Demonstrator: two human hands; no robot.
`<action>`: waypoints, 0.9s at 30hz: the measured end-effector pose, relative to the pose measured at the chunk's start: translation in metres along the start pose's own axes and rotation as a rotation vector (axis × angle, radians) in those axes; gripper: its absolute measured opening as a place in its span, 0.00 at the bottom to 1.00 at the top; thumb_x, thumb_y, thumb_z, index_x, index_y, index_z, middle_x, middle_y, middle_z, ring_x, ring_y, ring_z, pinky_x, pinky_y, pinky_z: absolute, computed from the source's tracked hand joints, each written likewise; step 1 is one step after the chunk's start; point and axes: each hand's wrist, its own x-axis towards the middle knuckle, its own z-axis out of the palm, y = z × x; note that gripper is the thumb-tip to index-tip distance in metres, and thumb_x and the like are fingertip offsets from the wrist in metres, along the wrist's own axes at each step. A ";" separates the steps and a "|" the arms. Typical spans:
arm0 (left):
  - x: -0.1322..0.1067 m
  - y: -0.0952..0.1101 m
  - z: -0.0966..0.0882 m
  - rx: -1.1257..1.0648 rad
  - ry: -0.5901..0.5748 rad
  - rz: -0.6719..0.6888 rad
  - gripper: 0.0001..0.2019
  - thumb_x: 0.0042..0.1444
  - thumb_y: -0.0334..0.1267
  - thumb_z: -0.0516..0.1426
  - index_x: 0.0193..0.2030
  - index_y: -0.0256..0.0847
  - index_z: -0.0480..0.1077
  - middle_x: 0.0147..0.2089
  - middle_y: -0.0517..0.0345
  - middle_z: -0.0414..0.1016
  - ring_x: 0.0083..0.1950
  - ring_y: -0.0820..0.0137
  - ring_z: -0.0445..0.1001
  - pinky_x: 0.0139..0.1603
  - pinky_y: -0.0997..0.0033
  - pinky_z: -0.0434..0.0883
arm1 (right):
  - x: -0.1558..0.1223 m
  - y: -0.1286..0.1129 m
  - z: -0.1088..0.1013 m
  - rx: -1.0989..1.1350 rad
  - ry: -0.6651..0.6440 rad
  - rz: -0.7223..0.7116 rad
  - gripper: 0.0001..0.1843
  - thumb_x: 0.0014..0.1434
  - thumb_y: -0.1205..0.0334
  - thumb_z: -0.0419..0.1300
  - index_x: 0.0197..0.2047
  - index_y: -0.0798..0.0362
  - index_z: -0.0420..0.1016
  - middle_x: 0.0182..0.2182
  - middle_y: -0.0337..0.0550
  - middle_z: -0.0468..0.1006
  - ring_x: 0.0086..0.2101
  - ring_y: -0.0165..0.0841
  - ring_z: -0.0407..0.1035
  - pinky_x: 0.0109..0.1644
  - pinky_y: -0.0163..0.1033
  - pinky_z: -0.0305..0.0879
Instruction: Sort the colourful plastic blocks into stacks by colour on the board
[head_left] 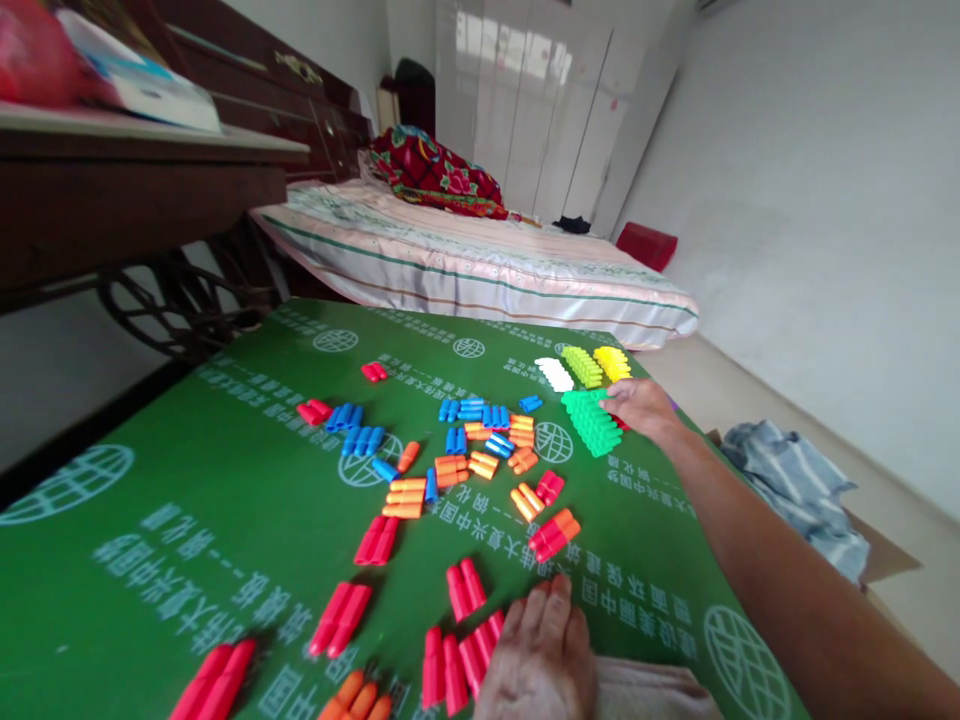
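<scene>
Many small plastic pegs lie on a green board (187,520). My left hand (541,655) rests flat at the near edge, fingers together and stretched out over a cluster of red pegs (461,650). My right hand (637,405) reaches to the far right and touches a neat block of green pegs (591,420); its fingers curl at the block's edge, and whether they hold anything is hidden. Beyond it stand rows of white pegs (555,373), lime pegs (583,366) and yellow pegs (613,362). Orange pegs (450,470) and blue pegs (360,440) are scattered mid-board.
A bed (480,265) with a striped cover stands behind the board. A dark wooden table (112,190) is at the left. A cardboard box holding a blue-grey cloth (795,490) sits on the floor at the right. A white wall runs along the right.
</scene>
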 end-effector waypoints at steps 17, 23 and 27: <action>-0.005 0.004 0.005 -0.048 -0.017 -0.022 0.10 0.56 0.29 0.51 0.41 0.40 0.71 0.49 0.55 0.76 0.47 0.64 0.75 0.47 0.65 0.75 | 0.018 -0.006 0.012 -0.173 -0.041 -0.045 0.11 0.53 0.58 0.65 0.40 0.52 0.81 0.38 0.41 0.83 0.37 0.31 0.76 0.40 0.32 0.68; -0.015 0.005 0.014 -0.093 -0.071 -0.069 0.13 0.54 0.31 0.53 0.45 0.45 0.72 0.54 0.54 0.74 0.51 0.61 0.74 0.48 0.60 0.77 | 0.018 -0.006 0.013 -0.190 -0.041 -0.046 0.11 0.53 0.58 0.65 0.39 0.51 0.80 0.38 0.42 0.83 0.37 0.32 0.76 0.40 0.33 0.68; -0.025 0.004 0.024 -0.089 -0.102 -0.081 0.15 0.52 0.32 0.54 0.45 0.52 0.72 0.57 0.58 0.72 0.52 0.58 0.74 0.48 0.56 0.79 | 0.018 -0.004 0.014 -0.194 -0.038 -0.058 0.11 0.52 0.58 0.65 0.39 0.51 0.80 0.38 0.41 0.83 0.37 0.32 0.76 0.41 0.33 0.68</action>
